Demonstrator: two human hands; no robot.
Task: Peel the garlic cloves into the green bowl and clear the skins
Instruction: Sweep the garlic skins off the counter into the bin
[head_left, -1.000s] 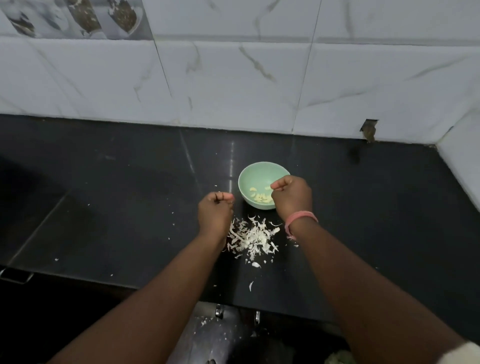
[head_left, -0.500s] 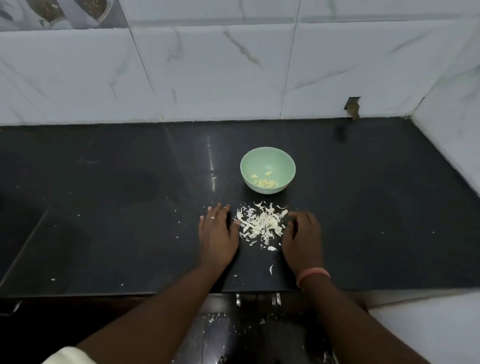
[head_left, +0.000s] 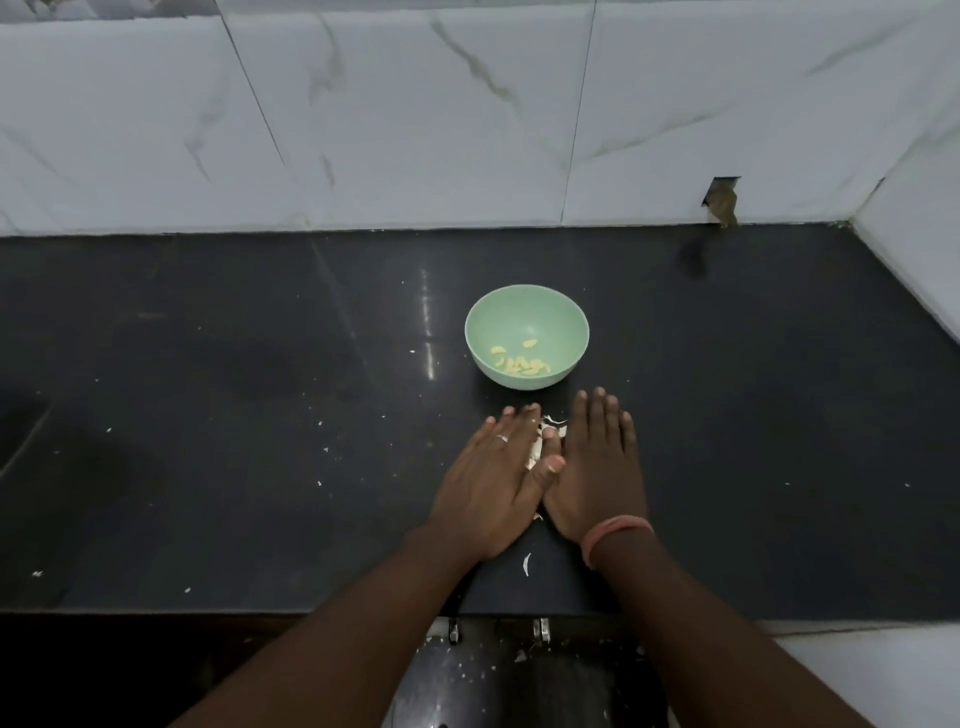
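Left hand (head_left: 485, 480): flat on the table (head_left: 208, 415), fingers straight and released, palm down over the left side of the garlic skins (head_left: 548, 430); a ring shows on one finger.
Right hand (head_left: 597, 467): flat beside it, fingers straight and released, nothing gripped; a pink band (head_left: 613, 535) sits on the wrist.
Skins: mostly hidden between and under the two palms; only a few pale flakes peek out in the gap near the fingertips, and one curl (head_left: 525, 564) lies apart toward the table's near edge.
Green bowl (head_left: 527, 312): just beyond the fingertips, upright, with peeled garlic cloves (head_left: 519, 362) at its bottom.
Stage, as I judge it: peeling looks done; the skins are being gathered for clearing.
Risk: the skins look papery and light, so a quick scoop could scatter them or push flakes over the near edge.
Risk: the bowl stands close ahead; a forward sweep could nudge it or flick skins in among the cloves.
Risk: small specks lie scattered well apart across the table and are easily missed.
Materials: table dark, polished, reflective stone; bowl smooth, round, matte pale green; wall behind of white veined tile (head_left: 415, 130).
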